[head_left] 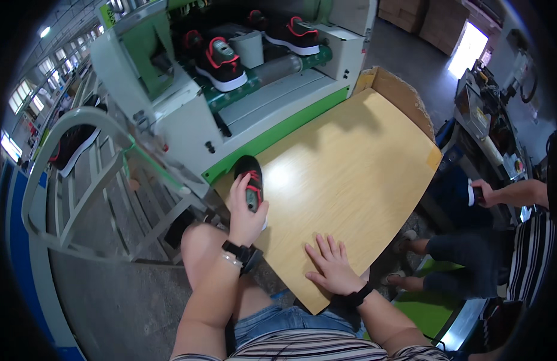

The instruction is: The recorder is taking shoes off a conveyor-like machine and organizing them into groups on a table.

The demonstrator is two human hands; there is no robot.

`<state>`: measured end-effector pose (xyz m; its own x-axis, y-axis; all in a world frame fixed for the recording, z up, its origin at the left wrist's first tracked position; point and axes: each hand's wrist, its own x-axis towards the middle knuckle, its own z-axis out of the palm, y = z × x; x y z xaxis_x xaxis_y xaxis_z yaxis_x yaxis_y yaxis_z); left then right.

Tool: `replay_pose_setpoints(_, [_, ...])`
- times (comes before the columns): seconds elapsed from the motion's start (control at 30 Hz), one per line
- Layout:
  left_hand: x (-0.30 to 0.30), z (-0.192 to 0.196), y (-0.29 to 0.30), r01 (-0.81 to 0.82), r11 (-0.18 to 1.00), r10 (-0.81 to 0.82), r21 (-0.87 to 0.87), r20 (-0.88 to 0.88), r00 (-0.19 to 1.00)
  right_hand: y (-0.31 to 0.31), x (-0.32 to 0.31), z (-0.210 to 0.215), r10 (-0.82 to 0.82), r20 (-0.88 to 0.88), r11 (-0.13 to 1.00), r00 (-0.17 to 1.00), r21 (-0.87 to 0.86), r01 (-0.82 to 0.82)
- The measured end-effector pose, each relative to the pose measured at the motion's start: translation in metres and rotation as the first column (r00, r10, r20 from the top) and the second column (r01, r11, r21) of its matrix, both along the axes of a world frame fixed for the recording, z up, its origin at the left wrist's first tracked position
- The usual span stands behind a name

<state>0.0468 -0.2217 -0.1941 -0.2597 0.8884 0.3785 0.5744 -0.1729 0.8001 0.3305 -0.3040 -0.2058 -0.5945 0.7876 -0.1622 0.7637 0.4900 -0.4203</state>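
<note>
A black sneaker [249, 173] with red laces and a white sole stands at the left edge of the wood-coloured board [326, 174], toe pointing away from me. My left hand [247, 210] is wrapped over its heel end and opening. Flat on the board near its front edge lies my right hand [334, 266], fingers spread, holding nothing. Beyond the board, inside the green and white machine, more black and red sneakers sit on a green roller bed, among them a left one [220, 65] and a right one [295, 36].
A grey tubular metal frame [77, 180] stands at my left, with another dark shoe [74, 144] behind it. Cardboard [404, 96] edges the board's far right. A co-worker's hand [484, 194] at the right holds a shoe. A cluttered bench [483, 120] stands behind.
</note>
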Motion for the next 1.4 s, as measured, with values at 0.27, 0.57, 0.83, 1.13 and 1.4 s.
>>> replay_pose_setpoints(0.27, [0.001, -0.002, -0.001, -0.052, 0.998, 0.055, -0.032, 0.086, 0.995, -0.003, 0.000, -0.002, -0.020, -0.041, 1.000, 0.999, 0.021, 0.020])
replay_pose_setpoints(0.57, [0.000, -0.007, -0.010, -0.010, 0.990, 0.028, -0.139, 0.131, 0.991, 0.010, 0.000, 0.017, -0.047, -0.065, 0.999, 0.997, -0.023, 0.046])
replay_pose_setpoints(0.83, [0.008, -0.001, -0.009, -0.062, 0.989, 0.072, -0.132, 0.072, 0.995, 0.145, -0.032, 0.064, 0.009, -0.169, 0.975, 0.986, 0.222, 0.030])
replay_pose_setpoints(1.13, [0.006, 0.008, -0.004, -0.045, 0.996, 0.047, -0.071, 0.027, 0.999, 0.335, -0.031, 0.018, -0.409, 0.028, 0.806, 0.912, 0.478, 0.348])
replay_pose_setpoints(1.4, [0.002, 0.000, -0.008, -0.047, 0.997, 0.051, -0.068, 0.054, 0.997, 0.307, 0.021, -0.001, -0.528, -0.540, 0.616, 0.655, 0.288, 0.733])
